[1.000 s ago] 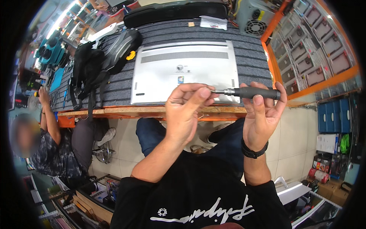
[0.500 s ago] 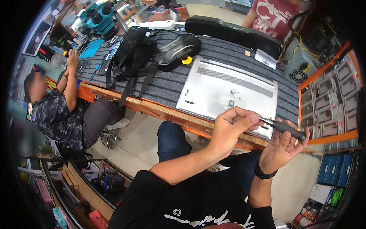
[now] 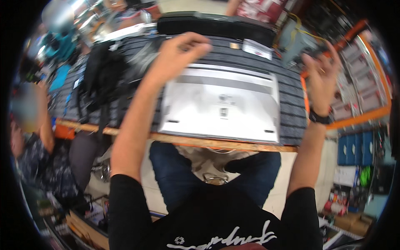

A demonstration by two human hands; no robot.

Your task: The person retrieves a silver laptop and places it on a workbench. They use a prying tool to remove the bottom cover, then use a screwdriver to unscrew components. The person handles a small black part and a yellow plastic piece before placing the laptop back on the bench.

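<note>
A silver laptop (image 3: 218, 108) lies bottom side up on the striped grey mat (image 3: 289, 104). Above its top left corner, my left hand (image 3: 185, 52) has curled fingers with something small and dark among them that I cannot make out. My right hand (image 3: 323, 73) is raised beyond the laptop's top right, fingers curled around the dark screwdriver handle (image 3: 316, 55), which is blurred. A small tan piece (image 3: 234, 45) and a white packet (image 3: 257, 49) lie beyond the laptop.
A black backpack (image 3: 100, 75) lies left, a long black case (image 3: 214, 26) at the back. A metal power unit (image 3: 289, 41) with cables and an orange-framed case (image 3: 377, 106) stand right. A co-worker (image 3: 41, 146) sits left; another person (image 3: 254, 8) is across the bench.
My hands, together at the screwdriver earlier, have separated and risen toward the back of the bench, left hand leftward, right hand upward. The view has shifted.
</note>
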